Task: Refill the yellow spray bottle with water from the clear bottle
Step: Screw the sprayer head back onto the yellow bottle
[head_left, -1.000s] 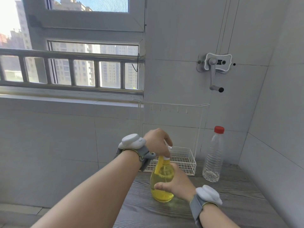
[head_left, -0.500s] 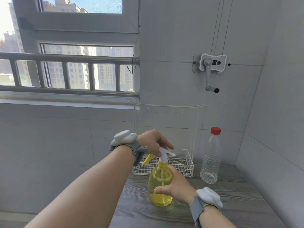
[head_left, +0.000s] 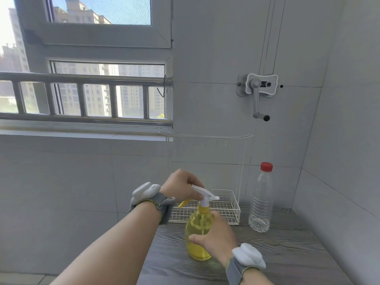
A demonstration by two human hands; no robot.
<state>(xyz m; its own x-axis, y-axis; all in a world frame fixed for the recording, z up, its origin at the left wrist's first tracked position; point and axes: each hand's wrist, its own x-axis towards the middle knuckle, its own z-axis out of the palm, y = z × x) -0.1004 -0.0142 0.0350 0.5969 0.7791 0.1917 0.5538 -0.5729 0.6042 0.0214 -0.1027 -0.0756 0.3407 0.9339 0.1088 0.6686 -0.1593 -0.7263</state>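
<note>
The yellow spray bottle (head_left: pixel 196 231) stands upright on the grey wooden table (head_left: pixel 287 249), about a third full of yellow liquid. My right hand (head_left: pixel 216 238) wraps around its body from the right. My left hand (head_left: pixel 181 188) grips the white spray head (head_left: pixel 205 197) on top, with the nozzle pointing right and the yellow trigger to the left. The clear bottle (head_left: pixel 261 200) with a red cap stands upright to the right, near the wall, with a little water at its bottom.
A white wire basket rack (head_left: pixel 228 210) sits behind the spray bottle against the tiled wall. A wall crank handle (head_left: pixel 259 95) hangs above. A window with a metal railing is at the left. The table's left edge drops off below my left forearm.
The white spray head has turned under my left hand and its nozzle now points right. My right hand still holds the bottle's body in place.
</note>
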